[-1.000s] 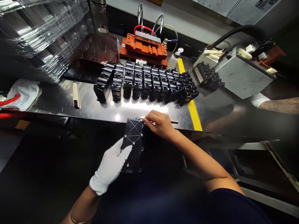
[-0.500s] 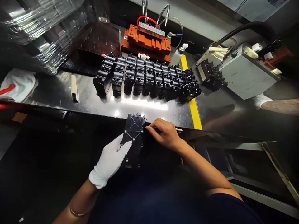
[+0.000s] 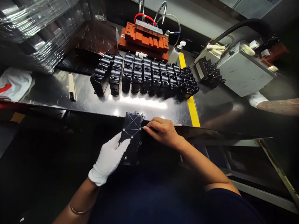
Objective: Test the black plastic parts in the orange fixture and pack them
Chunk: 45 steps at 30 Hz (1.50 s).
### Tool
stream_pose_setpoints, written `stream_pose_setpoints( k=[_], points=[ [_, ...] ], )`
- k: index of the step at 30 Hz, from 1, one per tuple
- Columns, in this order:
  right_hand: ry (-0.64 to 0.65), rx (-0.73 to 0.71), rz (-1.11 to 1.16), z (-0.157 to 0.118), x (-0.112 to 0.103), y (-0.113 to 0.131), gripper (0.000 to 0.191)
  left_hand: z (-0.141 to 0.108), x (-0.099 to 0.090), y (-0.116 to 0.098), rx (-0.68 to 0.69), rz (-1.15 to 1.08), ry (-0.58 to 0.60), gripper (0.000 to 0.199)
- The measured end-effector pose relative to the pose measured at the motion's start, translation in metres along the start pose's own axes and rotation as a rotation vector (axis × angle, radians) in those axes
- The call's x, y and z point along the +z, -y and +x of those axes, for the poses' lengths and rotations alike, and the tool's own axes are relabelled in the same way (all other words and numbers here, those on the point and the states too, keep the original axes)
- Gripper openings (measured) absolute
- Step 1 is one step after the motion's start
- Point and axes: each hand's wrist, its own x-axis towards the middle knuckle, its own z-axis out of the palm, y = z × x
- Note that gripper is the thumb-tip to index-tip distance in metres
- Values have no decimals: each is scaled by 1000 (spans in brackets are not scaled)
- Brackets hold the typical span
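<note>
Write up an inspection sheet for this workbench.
Surface: shiny metal bench, yellow stripe across it.
Work pieces: black housing held at the front edge; rows of black moulded parts behind.
Clutter: cream tool, crumpled white cloth, open-capped bottle.
Hands: gloved left grips the housing; bare right holds a slim tan-ended tool.
Cables: red hose above the orange fixture.
Surroundings: another person's gloved hand at right.

Glare above shadow
White glare streaks the desk (image 3: 87, 97) near its front edge; plastic wrap (image 3: 45, 49) glints; lower areas darken.
</note>
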Motion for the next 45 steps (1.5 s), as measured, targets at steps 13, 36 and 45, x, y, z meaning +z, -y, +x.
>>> stream_pose_setpoints(
  k=[13, 36, 45],
  points=[
    [-3, 5, -10, 1, -2, 3, 31, -1, 2, -3, 43, 21, -24, 54],
    [-130, 160, 137, -12, 10, 4, 28, 0, 5, -3, -26, -43, -37, 54],
    [-152, 168, 204, -16, 13, 7, 26, -1, 5, -3, -18, -53, -40, 53]
  ],
)
